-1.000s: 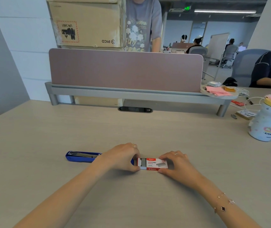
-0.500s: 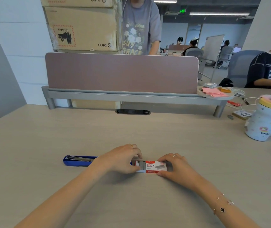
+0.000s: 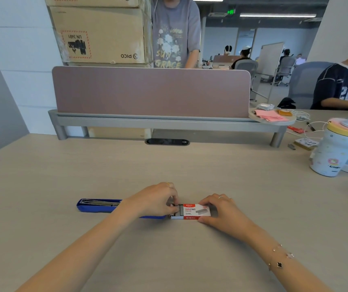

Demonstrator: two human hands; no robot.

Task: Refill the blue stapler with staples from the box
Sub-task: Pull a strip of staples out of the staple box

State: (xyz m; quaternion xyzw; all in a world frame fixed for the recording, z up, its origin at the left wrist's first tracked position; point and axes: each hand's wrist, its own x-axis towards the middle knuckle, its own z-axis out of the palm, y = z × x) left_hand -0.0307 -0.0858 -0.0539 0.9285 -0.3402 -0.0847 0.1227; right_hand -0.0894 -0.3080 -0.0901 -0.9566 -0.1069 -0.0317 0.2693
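The fingertips of the left hand [image 3: 154,202] are pinched together on the grey staples [image 3: 179,210] showing at the open left end of the box [image 3: 195,211], where the inner tray is slid partly out. The right hand [image 3: 221,211] is closed around the right end of the box, thumb at the near edge and fingers curled over the far edge, so that the box is pressed flat on the desk [image 3: 169,165]. A ring is worn on each hand, and a thin bracelet [image 3: 280,259] is seen on the right wrist. The blue stapler [image 3: 99,205] is laid open on the desk just left of the box, its metal channel facing up and its right end hidden beneath the left hand. Farther back, a pink divider [image 3: 152,91] is mounted on a grey rail, and a white bottle [image 3: 335,148] is stood at the right edge of the desk.
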